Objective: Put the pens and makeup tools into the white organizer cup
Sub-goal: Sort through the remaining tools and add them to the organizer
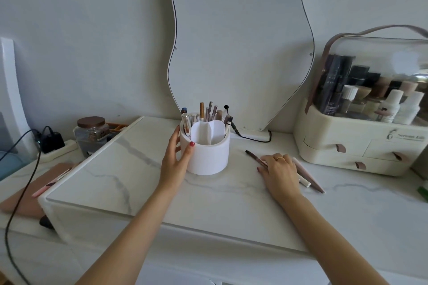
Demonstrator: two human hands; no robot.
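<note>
The white organizer cup (209,154) stands at the middle of the marble top, with several pens and makeup tools (209,112) upright in its rear compartments. My left hand (177,157) wraps the cup's left side, thumb on its front wall. My right hand (279,170) rests palm down on the table to the right of the cup, its fingers lying on a thin brown brush-tipped pencil (254,157). A pale pink pen (308,177) and a white pen (305,182) lie partly under that hand.
A wavy mirror (240,41) leans on the wall behind the cup. A cream cosmetics case (361,146) with bottles sits at the right. A lidded glass jar (92,134), power strip (58,146) and black cable (23,192) are left. A pink pen (44,188) lies on a brown pad.
</note>
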